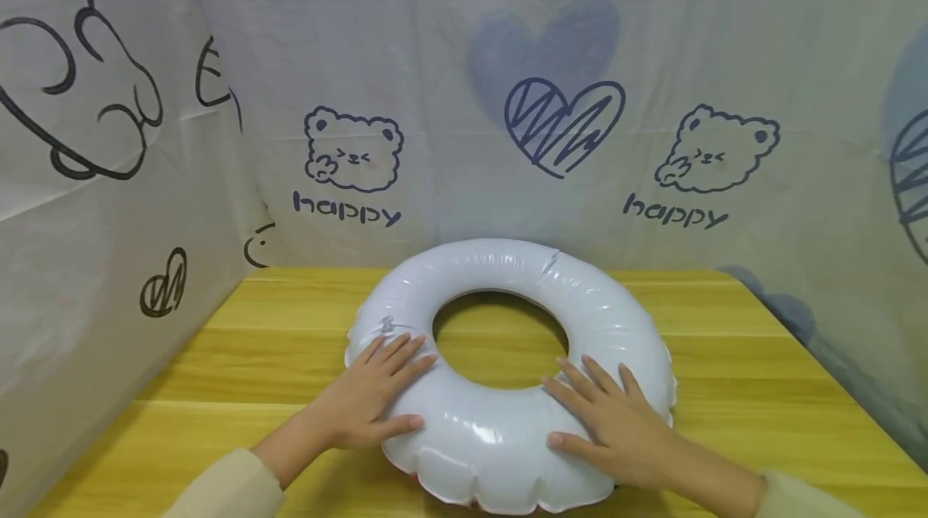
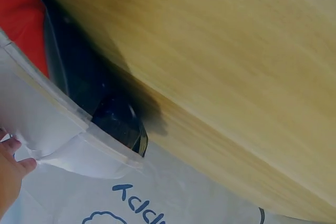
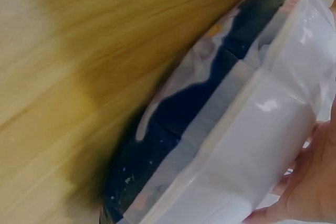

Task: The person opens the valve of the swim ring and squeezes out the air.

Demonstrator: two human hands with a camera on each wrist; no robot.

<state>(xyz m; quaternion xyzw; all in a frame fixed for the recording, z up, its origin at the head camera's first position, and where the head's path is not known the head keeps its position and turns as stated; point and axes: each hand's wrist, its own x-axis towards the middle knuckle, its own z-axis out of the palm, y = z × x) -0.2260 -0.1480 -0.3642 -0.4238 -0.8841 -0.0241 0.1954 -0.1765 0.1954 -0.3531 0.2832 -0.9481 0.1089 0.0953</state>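
A white inflated swim ring lies flat on the wooden table, its plain side up and its valve at the left. My left hand rests with spread fingers on the ring's near left part. On the near right part lies my right hand, fingers also spread and straight. In the left wrist view the underside of the swim ring shows dark blue and red. The right wrist view shows a dark blue printed underside of the ring below the white top, with the right hand against it.
The yellow wood-grain table extends on both sides of the ring. Behind it hangs a pale cloth printed with hearts, bears and "happy". Another printed cloth borders the left side.
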